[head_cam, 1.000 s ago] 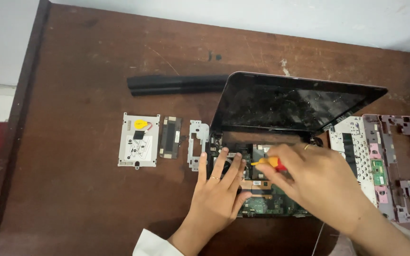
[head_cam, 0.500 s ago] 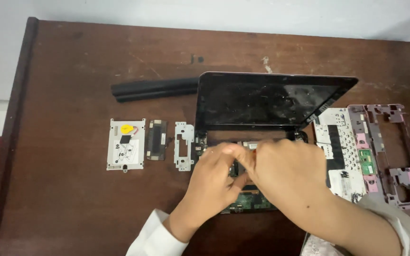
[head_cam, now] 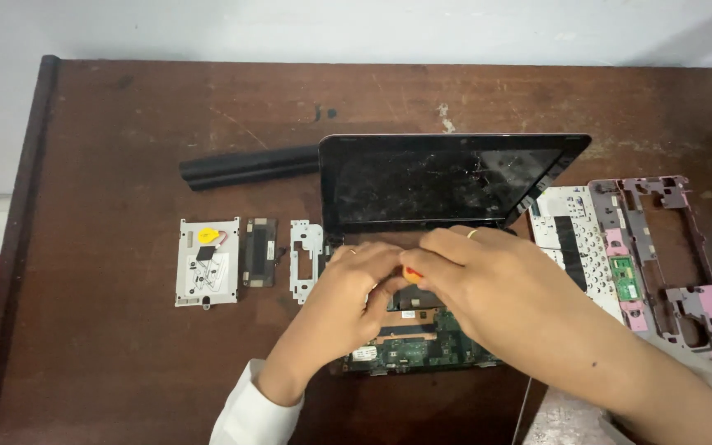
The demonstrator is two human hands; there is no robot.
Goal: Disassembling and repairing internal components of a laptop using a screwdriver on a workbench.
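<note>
A small opened laptop [head_cam: 447, 181] with a dark screen stands on the brown table [head_cam: 125, 346], its green circuit board [head_cam: 422, 346] bare below. My left hand [head_cam: 348, 292] and my right hand [head_cam: 480, 280] meet over the board near the hinge. Between them shows the orange-red handle of a screwdriver [head_cam: 412, 274], gripped by my right hand. My left hand's fingers curl against the handle or the tip; what they touch is hidden.
A long black battery [head_cam: 245, 167] lies left of the screen. A hard drive in its caddy [head_cam: 206, 262], a small dark module [head_cam: 259, 252] and a metal bracket [head_cam: 305, 259] lie left of the laptop. A white keyboard [head_cam: 574, 247] and pink frame [head_cam: 661, 255] lie right.
My left hand has lifted off the board and curled in against my right hand at the screwdriver. The camera view has shifted, so the objects sit a little lower and further left in the frame.
</note>
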